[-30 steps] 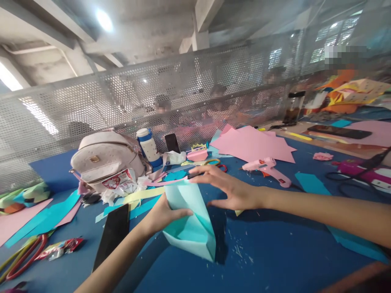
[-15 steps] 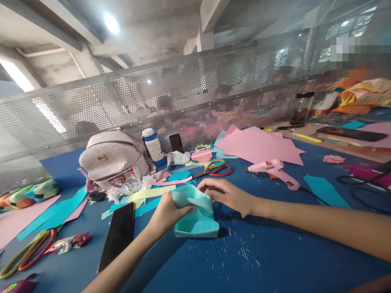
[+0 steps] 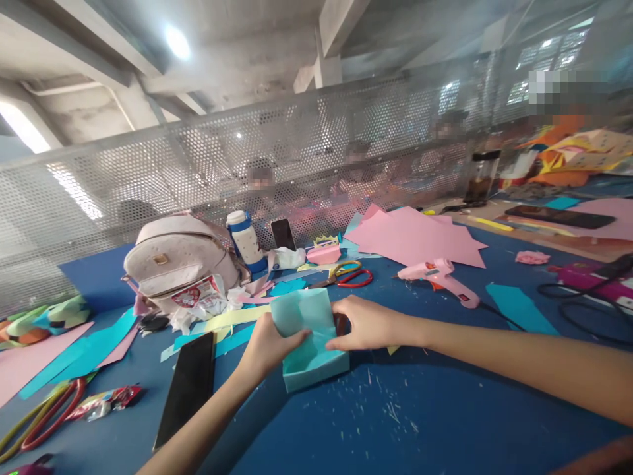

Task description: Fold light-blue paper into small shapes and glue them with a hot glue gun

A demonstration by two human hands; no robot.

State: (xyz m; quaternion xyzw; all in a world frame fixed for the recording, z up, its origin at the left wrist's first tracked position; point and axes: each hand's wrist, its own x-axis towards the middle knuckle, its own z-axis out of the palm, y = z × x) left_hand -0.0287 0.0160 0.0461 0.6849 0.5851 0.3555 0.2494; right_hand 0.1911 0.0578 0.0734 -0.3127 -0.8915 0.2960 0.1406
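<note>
A small turquoise paper box point(image 3: 316, 373) with a raised back flap stands on the blue table in front of me. My left hand point(image 3: 271, 346) grips its left side, thumb inside and fingers behind the flap. On the right side, my right hand point(image 3: 363, 322) pinches the box wall, its thumb reaching inside and its fingers around the outer edge. Part of the fingers of both hands is hidden behind the paper. Scissors point(image 3: 349, 274) with red and yellow handles lie just beyond the box, and a pink glue gun point(image 3: 440, 277) rests to the right.
A black phone point(image 3: 190, 382) lies left of the box. Behind stand a pale backpack point(image 3: 173, 254) and a white-and-blue bottle point(image 3: 244, 241). Pink paper sheets point(image 3: 415, 234) are stacked at the back, before a perforated metal screen point(image 3: 306, 152). Larger scissors point(image 3: 52, 412) lie at lower left.
My right hand has moved from behind the flap to the box's right side, its thumb now inside. The flap stands straighter, and the box has turned slightly.
</note>
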